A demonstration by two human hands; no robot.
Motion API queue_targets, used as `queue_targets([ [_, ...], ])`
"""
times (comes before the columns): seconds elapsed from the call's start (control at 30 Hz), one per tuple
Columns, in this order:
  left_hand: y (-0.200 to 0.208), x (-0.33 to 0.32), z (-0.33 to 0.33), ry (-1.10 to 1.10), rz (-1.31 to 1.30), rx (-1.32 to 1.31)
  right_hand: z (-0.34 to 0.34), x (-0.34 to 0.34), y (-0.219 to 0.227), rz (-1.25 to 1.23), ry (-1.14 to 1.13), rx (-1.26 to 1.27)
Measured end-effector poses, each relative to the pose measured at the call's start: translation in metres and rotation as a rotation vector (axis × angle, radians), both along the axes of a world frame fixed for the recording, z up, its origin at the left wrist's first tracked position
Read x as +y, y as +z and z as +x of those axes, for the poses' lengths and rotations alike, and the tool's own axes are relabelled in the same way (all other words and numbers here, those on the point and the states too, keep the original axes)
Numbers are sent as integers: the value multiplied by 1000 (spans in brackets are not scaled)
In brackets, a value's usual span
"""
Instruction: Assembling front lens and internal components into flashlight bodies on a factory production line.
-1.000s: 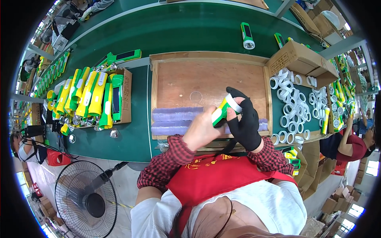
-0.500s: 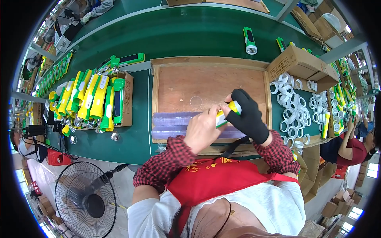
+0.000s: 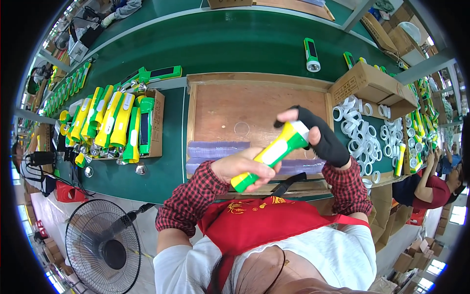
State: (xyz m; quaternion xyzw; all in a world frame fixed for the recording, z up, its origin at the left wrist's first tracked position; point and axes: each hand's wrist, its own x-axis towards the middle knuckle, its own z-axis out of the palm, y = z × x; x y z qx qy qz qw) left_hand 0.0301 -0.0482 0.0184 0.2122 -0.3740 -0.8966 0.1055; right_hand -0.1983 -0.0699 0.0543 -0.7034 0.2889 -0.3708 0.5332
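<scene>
A yellow and green flashlight (image 3: 275,153) slants up to the right above a wooden tray (image 3: 254,105). My left hand (image 3: 234,165) is wrapped round its lower body. My right hand (image 3: 329,144), in a black fingerless glove, has its fingers round the wide head end, where a white rim (image 3: 300,129) shows. Rows of thin, clear purplish discs (image 3: 215,148) lie along the tray's near side, partly hidden behind my hands and the flashlight. One clear disc (image 3: 241,128) lies by itself on the tray's wooden base.
At left, a carton (image 3: 157,125) holds several yellow and green flashlight bodies. Loose white rings (image 3: 360,132) are piled right of the tray beside an open cardboard box (image 3: 372,83). A single flashlight (image 3: 311,55) lies on the far green table. A black fan (image 3: 110,242) stands at lower left.
The flashlight has swung from mostly hidden between my hands to a slanted, visible position. My left hand has moved down its body; my right hand has shifted right, at the head end.
</scene>
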Motion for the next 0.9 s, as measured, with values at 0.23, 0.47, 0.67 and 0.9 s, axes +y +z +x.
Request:
queue_targets([
  [0.23, -25, -9, -9, 210, -331, -345, 14, -14, -60, 131, -314, 77],
  [0.47, -28, -29, 22, 774, -1476, -981, 12, -95, -47, -106, -578, 202],
  [0.67, -17, -28, 162, 1107, -1542, -1597, -49, -202, -80, -623, -657, 534],
  [0.9, -50, -103, 213, 650, -1438, -1977, -86, -245, -170, -647, -785, 911],
])
